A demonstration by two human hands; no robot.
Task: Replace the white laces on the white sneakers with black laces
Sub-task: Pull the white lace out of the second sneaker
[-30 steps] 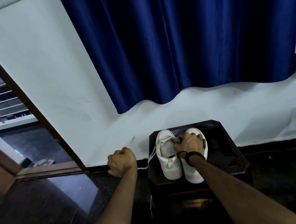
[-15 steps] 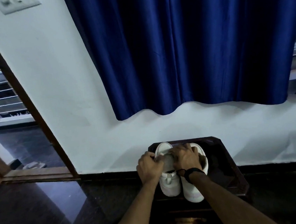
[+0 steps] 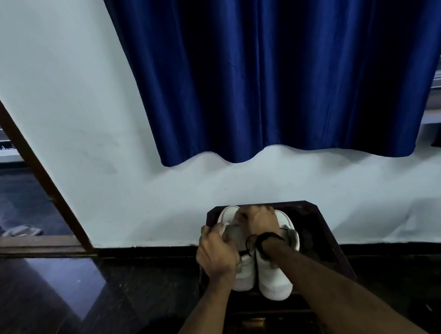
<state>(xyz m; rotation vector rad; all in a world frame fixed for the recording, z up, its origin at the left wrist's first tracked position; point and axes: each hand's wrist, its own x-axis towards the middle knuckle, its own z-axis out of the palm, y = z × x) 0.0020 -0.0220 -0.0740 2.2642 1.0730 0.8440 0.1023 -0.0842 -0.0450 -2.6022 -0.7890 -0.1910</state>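
Two white sneakers stand side by side, toes towards me, on a small dark wooden stool (image 3: 327, 240). The left sneaker (image 3: 245, 275) has my left hand (image 3: 217, 254) closed over its lace area and side. My right hand (image 3: 260, 221), a black band at its wrist, is closed on the upper part between the two shoes, at the left sneaker's tongue. The right sneaker (image 3: 275, 283) is partly hidden under my right forearm. A bit of white lace (image 3: 226, 224) shows by the left shoe's collar. No black lace can be made out in the dim light.
A white wall (image 3: 95, 125) rises right behind the stool, with a blue curtain (image 3: 271, 66) hanging above. A wooden door frame (image 3: 31, 165) and open doorway lie to the left. The floor (image 3: 65, 305) is dark and glossy.
My left hand, out to the left of the stool a second ago, has come in onto the left sneaker. My right hand stayed on the shoes. The camera shifted.
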